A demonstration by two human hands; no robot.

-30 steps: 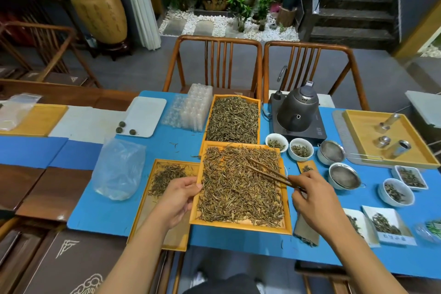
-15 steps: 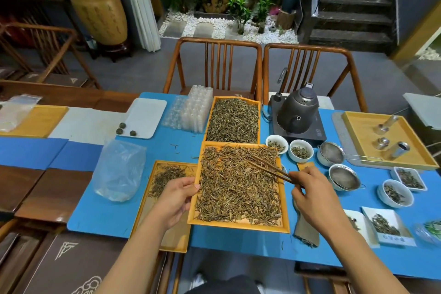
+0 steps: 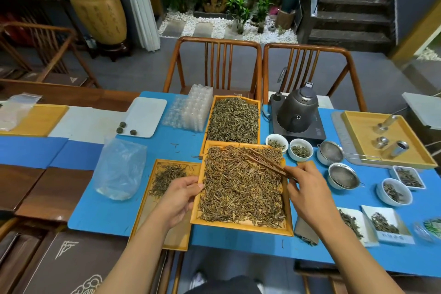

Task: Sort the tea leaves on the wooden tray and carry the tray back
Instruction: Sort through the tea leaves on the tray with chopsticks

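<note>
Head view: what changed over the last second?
Little. The left hand keeps gripping the near tray's left rim; the right hand keeps holding the wooden tongs over the tea leaves. The tray's far edge has crept slightly toward the far tray. Everything else stayed put.

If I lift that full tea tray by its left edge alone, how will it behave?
The wooden tray looks stiff, so it should not flex. Its rim is shallow and the loose tea leaves lie heaped to it, so tilting would probably spill them. The left hand grips one side only; expect sagging rightward.
</note>
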